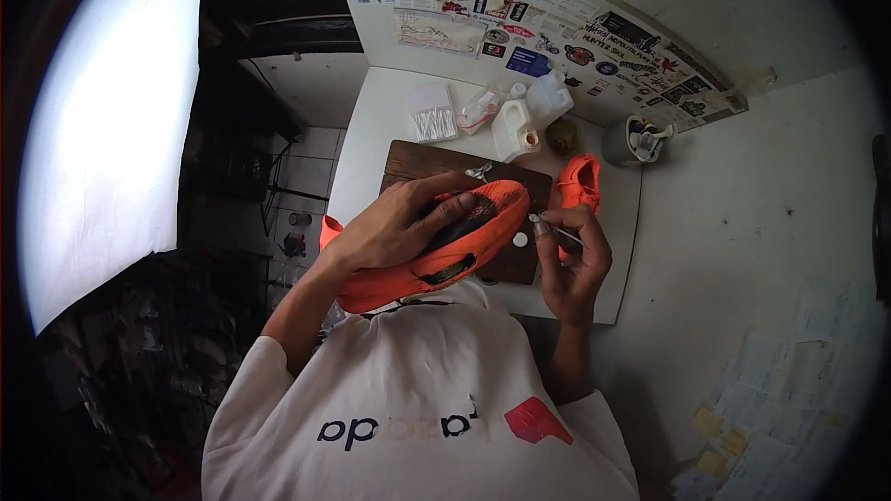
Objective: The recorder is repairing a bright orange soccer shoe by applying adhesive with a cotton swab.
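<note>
My left hand [390, 227] grips an orange running shoe [385, 286] tilted in front of my chest, with the fingers over its collar. A dark torn-looking opening [450, 271] shows in the shoe's side. Close to the right end of the shoe, my right hand [577, 269] pinches a thin white stick that looks like a cotton swab [568, 235]. Its tip is near the shoe; whether they touch I cannot tell. Beneath lies a dark wooden board [408, 162], bearing a small white round cap or dish [520, 239] and a crumpled white scrap [479, 171].
A second orange shoe [580, 184] rests right of the board. Behind stand a pack of cotton swabs [433, 123], a clear plastic bag [479, 109], two plastic jugs [513, 130] and a tub of tools [624, 144]. A sticker-covered panel [548, 14] borders the white table [367, 125].
</note>
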Motion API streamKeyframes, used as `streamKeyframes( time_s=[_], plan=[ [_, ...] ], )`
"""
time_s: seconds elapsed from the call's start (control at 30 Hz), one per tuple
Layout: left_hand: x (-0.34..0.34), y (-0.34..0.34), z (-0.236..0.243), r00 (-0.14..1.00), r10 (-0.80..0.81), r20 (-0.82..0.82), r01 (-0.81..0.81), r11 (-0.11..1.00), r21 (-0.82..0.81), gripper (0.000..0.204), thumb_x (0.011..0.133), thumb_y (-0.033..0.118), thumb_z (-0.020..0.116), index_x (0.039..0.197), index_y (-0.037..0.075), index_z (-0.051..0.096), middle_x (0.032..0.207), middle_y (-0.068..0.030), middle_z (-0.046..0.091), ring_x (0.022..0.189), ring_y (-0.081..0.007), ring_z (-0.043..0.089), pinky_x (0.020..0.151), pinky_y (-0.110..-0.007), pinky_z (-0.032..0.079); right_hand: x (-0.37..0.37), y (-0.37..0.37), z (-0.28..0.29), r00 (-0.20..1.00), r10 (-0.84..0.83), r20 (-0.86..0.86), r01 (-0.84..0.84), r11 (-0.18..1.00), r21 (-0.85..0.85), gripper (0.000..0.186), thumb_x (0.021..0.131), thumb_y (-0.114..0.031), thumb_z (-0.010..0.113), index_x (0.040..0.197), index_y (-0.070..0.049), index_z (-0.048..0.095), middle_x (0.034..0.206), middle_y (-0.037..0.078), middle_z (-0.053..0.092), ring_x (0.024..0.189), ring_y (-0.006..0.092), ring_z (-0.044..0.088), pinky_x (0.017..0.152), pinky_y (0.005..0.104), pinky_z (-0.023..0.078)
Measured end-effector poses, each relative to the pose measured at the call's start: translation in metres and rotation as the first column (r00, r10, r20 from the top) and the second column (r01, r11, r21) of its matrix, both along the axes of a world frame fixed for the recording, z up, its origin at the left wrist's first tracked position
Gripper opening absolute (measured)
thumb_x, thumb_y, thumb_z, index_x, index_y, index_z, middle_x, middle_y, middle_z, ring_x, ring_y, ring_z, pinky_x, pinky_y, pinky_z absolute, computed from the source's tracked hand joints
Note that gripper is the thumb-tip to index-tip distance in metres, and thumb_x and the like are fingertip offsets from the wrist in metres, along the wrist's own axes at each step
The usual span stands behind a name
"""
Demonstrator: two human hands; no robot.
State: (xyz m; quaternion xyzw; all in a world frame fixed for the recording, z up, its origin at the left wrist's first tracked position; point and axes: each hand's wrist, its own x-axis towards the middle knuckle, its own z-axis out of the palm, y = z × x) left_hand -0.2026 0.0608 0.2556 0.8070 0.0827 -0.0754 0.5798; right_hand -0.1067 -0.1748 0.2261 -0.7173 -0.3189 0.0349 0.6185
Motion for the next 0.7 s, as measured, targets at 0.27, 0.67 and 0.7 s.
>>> streamKeyframes(
  time_s=[0.27, 0.67, 0.7],
  plan=[
    [-0.001, 0.001, -0.001, 1.000, -0.013, 0.017, 0.013, 1.000, -0.004, 0.051, 0.112, 0.043, 0.050, 0.143, 0.004, 0.061, 0.124, -0.0211, 0.074, 0.115, -0.0359, 0.072, 0.101, -0.043, 0.053, 0.007, 0.000, -0.004, 0.996, -0.009, -0.092, 0.010, 1.000, 0.012, 0.004, 0.096, 0.000, 0.069, 0.098, 0.003, 0.067, 0.089, 0.003, 0.061, 0.080, 0.0081, 0.060, 0.071, 0.0240, 0.049],
    [-0.001, -0.002, -0.002, 0.998, -0.013, 0.055, 0.012, 1.000, 0.025, 0.048, 0.112, 0.042, 0.049, 0.141, 0.005, 0.062, 0.120, -0.0202, 0.075, 0.113, -0.0364, 0.072, 0.099, -0.044, 0.054, 0.007, 0.003, 0.003, 0.999, 0.032, -0.008, -0.032, 0.999, -0.032, 0.006, 0.095, -0.001, 0.070, 0.097, 0.004, 0.067, 0.086, 0.005, 0.060, 0.077, 0.0089, 0.060, 0.066, 0.0245, 0.048],
    [-0.001, -0.002, -0.002, 0.998, -0.013, 0.054, 0.012, 1.000, 0.026, 0.048, 0.112, 0.042, 0.049, 0.141, 0.005, 0.062, 0.120, -0.0202, 0.075, 0.113, -0.0364, 0.072, 0.099, -0.044, 0.054, 0.006, 0.003, 0.008, 0.999, 0.032, -0.009, -0.033, 0.999, -0.032, 0.006, 0.095, -0.001, 0.070, 0.097, 0.004, 0.067, 0.086, 0.005, 0.060, 0.077, 0.0089, 0.060, 0.066, 0.0245, 0.048]
  ],
)
